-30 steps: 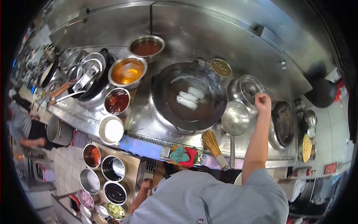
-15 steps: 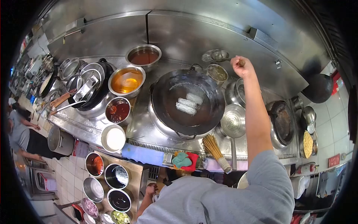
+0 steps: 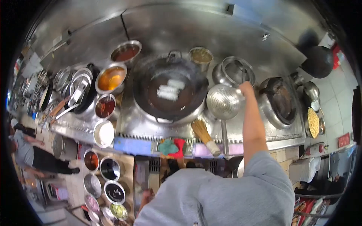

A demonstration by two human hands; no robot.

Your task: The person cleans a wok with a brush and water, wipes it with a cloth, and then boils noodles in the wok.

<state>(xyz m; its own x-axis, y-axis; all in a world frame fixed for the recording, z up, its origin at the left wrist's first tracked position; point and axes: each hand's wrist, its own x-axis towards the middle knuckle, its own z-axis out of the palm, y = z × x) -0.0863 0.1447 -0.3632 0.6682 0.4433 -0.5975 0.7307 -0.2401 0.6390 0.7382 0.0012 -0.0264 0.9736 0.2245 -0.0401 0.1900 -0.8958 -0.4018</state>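
My right hand (image 3: 247, 89) is closed on a ladle (image 3: 244, 74), whose handle reaches over the steel pot (image 3: 226, 73) right of the wok; its bowl is hard to make out. Just below and left of this hand lies a perforated strainer (image 3: 223, 101), handle toward me. In the large black wok (image 3: 145, 90), white noodle-like bundles (image 3: 168, 91) sit in the middle, slightly blurred. Low beside my body, my left hand (image 3: 148, 196) has its fingers curled; whatever they may hold is hidden.
Left of the wok stand bowls of amber liquid (image 3: 111, 78) and red sauce (image 3: 105, 107). A bamboo brush (image 3: 201, 132) and green cloth (image 3: 168, 147) lie at the front edge. Another wok (image 3: 281, 100) is at right. A person (image 3: 37, 150) stands far left.
My right hand has come down from near the back wall with the ladle, which has moved from behind the wok to the pot at right. The view has shifted.
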